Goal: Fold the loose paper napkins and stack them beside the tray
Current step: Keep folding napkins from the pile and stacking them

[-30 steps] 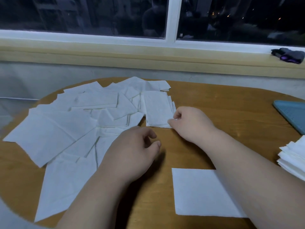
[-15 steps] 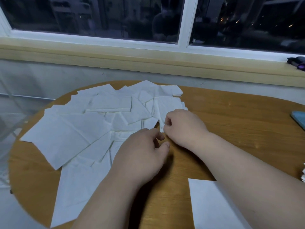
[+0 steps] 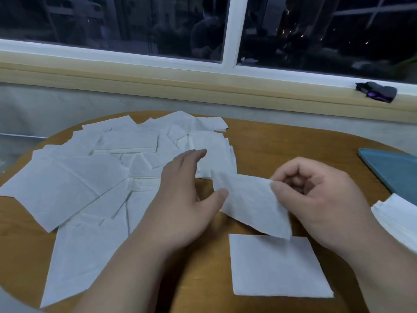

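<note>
Paper like this is very light, thin and soft. The held napkin [image 3: 252,204] hangs in the air near the middle of the frame, a bit right of centre, above the table [image 3: 282,141]. The right hand [image 3: 316,199] pinches its upper right corner between thumb and curled fingers. The left hand [image 3: 187,195] is flat and wide, fingers straight, and its thumb seems to touch the left edge of the same napkin.

The napkin droops and bends, so it will not keep its shape by itself. I think it tears if pulled hard, and it can slip or flutter away with a quick move. A good place to hold it is at two corners, one in each hand, with a soft pinch. Then it can be laid flat and pressed along the fold.

The loose napkins [image 3: 90,177] lie spread over the left half of the table, one over another. Picking only one takes care, since they may cling together. One flat napkin [image 3: 277,265] lies low in the frame, right of centre. The stack [image 3: 397,218] sits at the right edge, just below the blue tray [image 3: 392,170].
</note>
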A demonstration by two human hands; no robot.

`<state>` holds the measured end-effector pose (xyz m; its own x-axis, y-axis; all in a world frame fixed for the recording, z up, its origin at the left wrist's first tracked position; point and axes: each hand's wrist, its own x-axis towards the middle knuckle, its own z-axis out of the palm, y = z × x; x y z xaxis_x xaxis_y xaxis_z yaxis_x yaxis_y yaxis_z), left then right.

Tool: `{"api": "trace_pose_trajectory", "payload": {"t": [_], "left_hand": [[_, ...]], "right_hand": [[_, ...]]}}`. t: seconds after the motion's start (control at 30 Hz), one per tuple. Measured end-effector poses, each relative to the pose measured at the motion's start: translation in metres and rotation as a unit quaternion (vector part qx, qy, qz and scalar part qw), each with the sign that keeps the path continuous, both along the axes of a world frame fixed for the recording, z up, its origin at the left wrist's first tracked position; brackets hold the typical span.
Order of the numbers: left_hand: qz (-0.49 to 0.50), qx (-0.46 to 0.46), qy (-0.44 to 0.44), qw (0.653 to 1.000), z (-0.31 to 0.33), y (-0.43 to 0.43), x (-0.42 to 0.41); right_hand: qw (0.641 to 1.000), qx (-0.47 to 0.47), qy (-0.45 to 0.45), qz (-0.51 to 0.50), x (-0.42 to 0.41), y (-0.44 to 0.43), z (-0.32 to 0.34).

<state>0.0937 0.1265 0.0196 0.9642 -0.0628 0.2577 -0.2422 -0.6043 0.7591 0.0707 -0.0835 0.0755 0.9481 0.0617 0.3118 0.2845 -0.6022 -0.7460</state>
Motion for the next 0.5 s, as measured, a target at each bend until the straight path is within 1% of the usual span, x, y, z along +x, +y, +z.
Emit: {"api": "trace_pose_trajectory", "payload": {"t": [0.03,0.13,0.2,0.27,0.33,0.43,0.5], "left_hand": [[-0.025,-0.011,0.01,1.0,0.0,-0.004,-0.003],[-0.11,-0.032,0.076,0.99,0.001,-0.018,-0.012],[-0.149,-0.028,0.093,0.984,0.001,-0.027,-0.018],[-0.152,-0.031,0.086,0.984,0.003,-0.035,-0.024],[-0.143,-0.071,0.094,0.983,0.006,-0.04,-0.028],[-0.146,-0.14,0.14,0.969,0.008,-0.042,-0.032],[-0.153,-0.164,0.179,0.958,0.007,-0.042,-0.032]], "right_hand": [[1.0,0.017,0.004,-0.001,-0.011,-0.007,0.001],[0.998,0.061,0.024,-0.014,-0.029,-0.028,-0.004],[0.994,0.096,0.05,-0.025,-0.033,-0.041,-0.011],[0.988,0.132,0.076,-0.038,-0.034,-0.053,-0.02],[0.978,0.174,0.099,-0.053,-0.035,-0.061,-0.027],[0.967,0.21,0.129,-0.061,-0.039,-0.067,-0.033],[0.967,0.2,0.151,-0.04,-0.042,-0.066,-0.036]]}}
